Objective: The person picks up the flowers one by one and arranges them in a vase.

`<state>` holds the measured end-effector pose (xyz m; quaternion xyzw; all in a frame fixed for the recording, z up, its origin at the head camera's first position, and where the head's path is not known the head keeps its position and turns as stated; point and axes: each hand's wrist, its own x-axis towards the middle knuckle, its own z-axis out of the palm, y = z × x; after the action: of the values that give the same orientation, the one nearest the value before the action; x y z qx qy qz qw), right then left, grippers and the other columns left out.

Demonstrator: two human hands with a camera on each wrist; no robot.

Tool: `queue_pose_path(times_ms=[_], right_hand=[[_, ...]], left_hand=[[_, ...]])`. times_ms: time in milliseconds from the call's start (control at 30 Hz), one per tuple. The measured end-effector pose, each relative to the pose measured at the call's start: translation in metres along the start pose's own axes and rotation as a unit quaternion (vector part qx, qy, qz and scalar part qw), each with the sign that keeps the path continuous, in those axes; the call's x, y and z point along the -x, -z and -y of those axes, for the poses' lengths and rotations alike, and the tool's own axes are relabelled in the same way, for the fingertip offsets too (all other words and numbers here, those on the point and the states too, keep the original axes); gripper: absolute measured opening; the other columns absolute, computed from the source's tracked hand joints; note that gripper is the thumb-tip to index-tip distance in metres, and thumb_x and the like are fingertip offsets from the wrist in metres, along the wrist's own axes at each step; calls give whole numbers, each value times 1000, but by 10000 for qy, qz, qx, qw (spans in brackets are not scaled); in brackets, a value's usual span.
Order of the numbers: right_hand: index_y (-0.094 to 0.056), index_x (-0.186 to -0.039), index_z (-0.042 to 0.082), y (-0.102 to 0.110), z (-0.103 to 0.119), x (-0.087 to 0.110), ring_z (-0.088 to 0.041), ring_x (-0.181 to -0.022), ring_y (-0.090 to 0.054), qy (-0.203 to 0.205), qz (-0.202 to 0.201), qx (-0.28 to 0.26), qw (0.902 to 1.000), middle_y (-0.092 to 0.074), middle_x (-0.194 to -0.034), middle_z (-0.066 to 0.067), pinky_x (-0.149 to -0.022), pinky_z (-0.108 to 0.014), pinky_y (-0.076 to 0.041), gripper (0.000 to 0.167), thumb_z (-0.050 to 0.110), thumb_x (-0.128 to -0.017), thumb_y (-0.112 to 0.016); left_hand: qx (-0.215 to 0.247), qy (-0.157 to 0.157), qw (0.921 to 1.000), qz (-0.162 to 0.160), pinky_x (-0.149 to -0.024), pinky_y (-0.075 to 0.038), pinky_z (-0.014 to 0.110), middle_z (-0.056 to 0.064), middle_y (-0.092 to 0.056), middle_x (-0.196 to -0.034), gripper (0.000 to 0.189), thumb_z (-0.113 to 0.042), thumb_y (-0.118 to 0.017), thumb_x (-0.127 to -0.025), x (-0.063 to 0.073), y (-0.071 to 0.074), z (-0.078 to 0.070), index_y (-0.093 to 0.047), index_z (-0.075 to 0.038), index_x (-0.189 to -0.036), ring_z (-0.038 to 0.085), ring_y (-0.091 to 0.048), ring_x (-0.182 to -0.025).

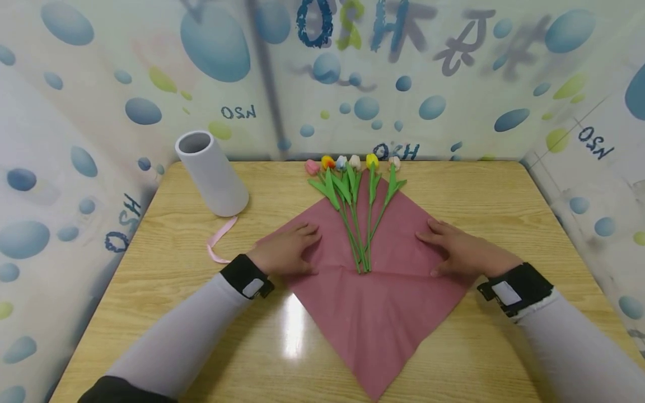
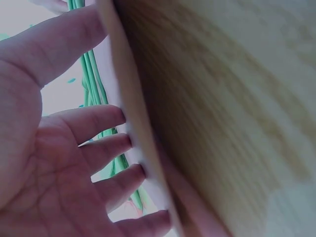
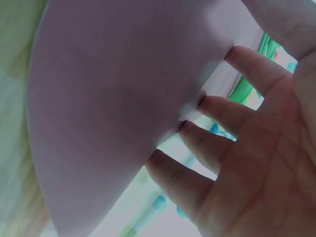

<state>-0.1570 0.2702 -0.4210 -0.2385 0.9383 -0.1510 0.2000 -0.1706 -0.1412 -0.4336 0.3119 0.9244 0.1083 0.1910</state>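
Observation:
A dusky pink sheet of wrapping paper (image 1: 375,313) lies on the table with one corner toward me and a crease across its middle. On its upper half, several artificial tulips (image 1: 355,224) are fanned out, stems gathered near the crease, heads at the far corner. My left hand (image 1: 287,249) touches the paper's left side with spread fingers. Over on the right side, my right hand (image 1: 461,249) rests its fingertips on the sheet, thumb apart. Both wrist views show the fingertips (image 2: 118,114) of the left and the fingers (image 3: 180,180) of the right against the paper.
A white vase (image 1: 214,176) stands at the back left of the wooden table (image 1: 166,252). Beside its base a pink ribbon (image 1: 216,240) lies loosely curled. A patterned curtain-like backdrop (image 1: 322,101) rises right behind the table's far edge.

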Motion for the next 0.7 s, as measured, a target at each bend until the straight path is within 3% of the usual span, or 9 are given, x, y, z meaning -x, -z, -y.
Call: queue_pose_path(times_ms=[367, 700], right_hand=[[-42, -158, 8, 6, -16, -8, -58, -151, -22, -64, 87, -239, 9997, -18, -167, -33, -114, -66, -41, 89, 31, -84, -86], [-41, -159, 9, 12, -30, -16, -58, -152, -19, -41, 138, -401, 9991, -15, -169, -31, -115, -66, -39, 90, 34, -85, -85]], left_hand=[[104, 48, 9999, 77, -128, -27, 41, 13, -27, -171, 88, -47, -76, -92, -15, 7, 1, -38, -8, -160, 31, -20, -161], [-83, 63, 9999, 114, -130, -24, 41, 12, -26, -172, 90, -53, -75, -91, -31, 11, 7, -37, -10, -161, 30, -18, -161]])
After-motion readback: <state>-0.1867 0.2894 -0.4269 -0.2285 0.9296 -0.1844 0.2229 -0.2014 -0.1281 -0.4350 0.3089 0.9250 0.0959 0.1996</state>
